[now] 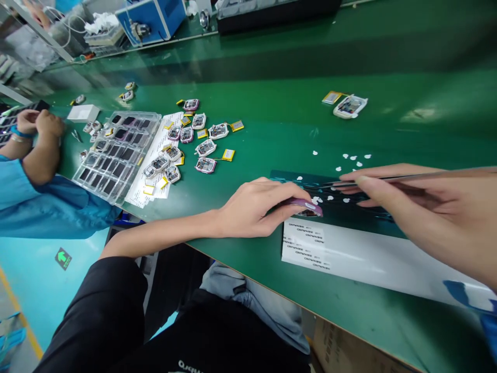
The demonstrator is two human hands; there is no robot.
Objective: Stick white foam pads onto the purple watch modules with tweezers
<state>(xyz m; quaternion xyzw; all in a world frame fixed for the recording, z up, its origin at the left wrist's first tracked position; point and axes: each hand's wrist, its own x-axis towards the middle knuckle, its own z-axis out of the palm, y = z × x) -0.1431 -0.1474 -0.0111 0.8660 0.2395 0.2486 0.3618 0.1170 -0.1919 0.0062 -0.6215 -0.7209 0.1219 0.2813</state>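
Note:
My left hand (258, 207) pinches a purple-rimmed device casing (307, 206) with electronics inside, tilted over the front part of the bench. To its right, my right hand (411, 202) grips dark, slim tweezers (351, 183), whose tips point left toward the casing. Small white pieces (346, 200) lie scattered beneath and beyond the tweezers, some on a dark, glossy sheet (281, 176). In front of that sheet is a long white strip (349, 251) with a printed left end. My fingers partly cover the casing's left side.
Several opened casings with yellow batteries (205, 165) lie left of centre on the green bench (248, 191), beside a clear compartment tray (116, 155). One more opened casing (350, 106) sits at the back right. A co-worker's hands (41, 124) are at far left; a blue box (153, 20) stands behind.

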